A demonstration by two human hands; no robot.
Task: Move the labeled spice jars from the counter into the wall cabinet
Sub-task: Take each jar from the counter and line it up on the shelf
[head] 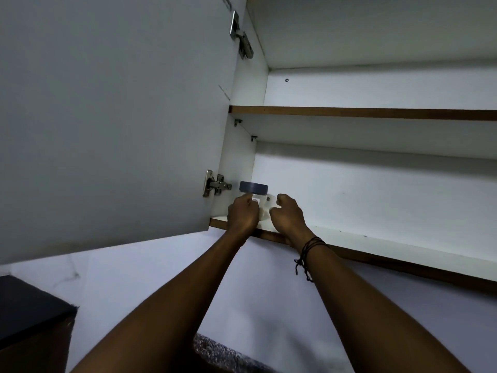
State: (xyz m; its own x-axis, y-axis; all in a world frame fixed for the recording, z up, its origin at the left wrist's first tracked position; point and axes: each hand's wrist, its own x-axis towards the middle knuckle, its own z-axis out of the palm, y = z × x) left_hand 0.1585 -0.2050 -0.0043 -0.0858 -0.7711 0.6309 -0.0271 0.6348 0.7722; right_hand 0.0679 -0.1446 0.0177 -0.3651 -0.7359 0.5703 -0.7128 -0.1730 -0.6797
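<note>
The jar (255, 196) stood upright on the bottom shelf (376, 242) of the open wall cabinet (349, 84), tucked into the far left corner, close to the side wall & just right of the lower hinge (215, 184). It had a flat, wide blue-grey lid (253, 186) w/ a pale, whitish body beneath; a small white label patch showed on the front, text too small to read. Only the lid & a strip of the body were visible, the rest hidden behind the hands. The left hand (243, 211) was on the jar's left-front side, fingers curled round the body below the lid, gripping it. The right hand (286, 214) sat just right of the jar, fingers curled in; whether it touched or held the jar couldn't be told from this angle. A dark cord bracelet (309, 251) wrapped the right wrist, loose ends hanging. Both forearms reached up from the bottom of the view. The door (107, 117) hung open on the left, plain grey-white inside, w/ an upper hinge (240, 36) too. The middle shelf (363, 113) had a brown front edge, like the bottom one. Below, a pale wall (161, 278), a speckled counter (223, 354) edge & a dark box (29, 308) at lower left.
</note>
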